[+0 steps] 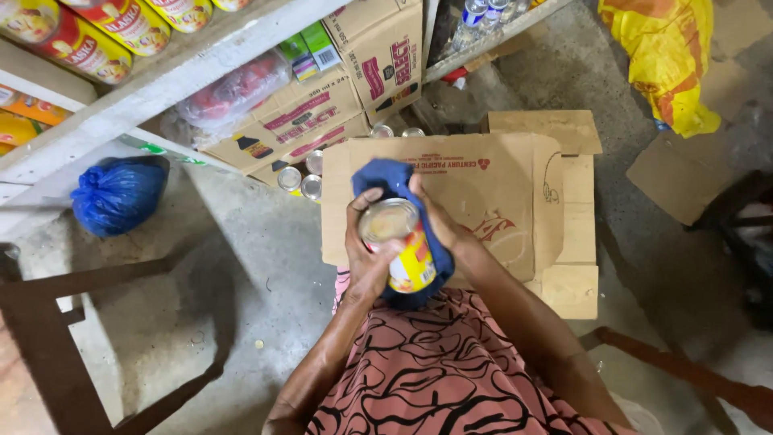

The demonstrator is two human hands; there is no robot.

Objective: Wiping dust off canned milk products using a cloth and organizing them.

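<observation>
Both my hands are on 1 can (400,246), held over my lap, just in front of the near edge of the flattened carton (499,201) on the floor.

Left hand (366,258): wrapped around the can's side, thumb across the label, fingers up at the rim. Closed, gripping the can.

Right hand (439,229): mostly hidden behind the blue cloth (386,177), which wraps the far side and bottom of the can. It looks closed on the cloth against the can; exact finger positions I cannot tell.

Can is tilted, steel lid facing up toward me, yellow and red label down the side. Lid looks bare; the cloth covers the back, not the top.

How I'd do the wipe well, my judgement only:
- Left hand stays the clamp, low on the body, so the rim is free.
- Rotate the can inside the cloth rather than dragging the cloth around; less chance of dropping it.
- Fold cloth over the lid and run the rim groove; dust sits there.
- Keep the can over my lap, not over the concrete: a drop would dent it.
- Watch the loose cloth tail at top; it can snag my thumb.

Around me: more cans (302,181) standing at the carton's far left corner, beside the boxes (306,121) under the shelf (161,76). Blue bag (117,193) on the floor at left, well apart. Yellow sack (668,56) at the far right. Wooden chair frame (56,322) at my left.
</observation>
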